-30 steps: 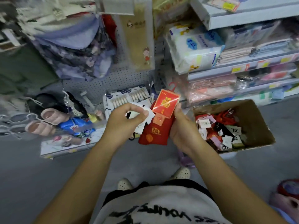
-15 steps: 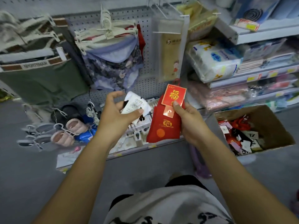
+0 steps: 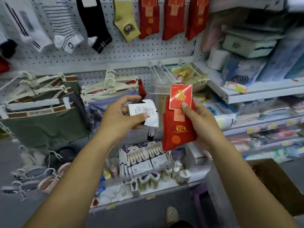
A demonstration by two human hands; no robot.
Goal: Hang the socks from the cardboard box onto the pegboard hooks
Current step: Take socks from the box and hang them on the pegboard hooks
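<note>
The right hand (image 3: 199, 122) gripped red socks (image 3: 178, 127) upright before the pegboard (image 3: 125, 51); the left hand (image 3: 121, 117) pinched white-tagged socks (image 3: 144, 112). The cardboard box (image 3: 278, 185) sat near right.

The scene is viewed from one head-worn camera, aimed forward and slightly down, close to the white perforated pegboard (image 3: 128, 51).

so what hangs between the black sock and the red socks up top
A yellow sock, on the pegboard, in the head view.
</note>
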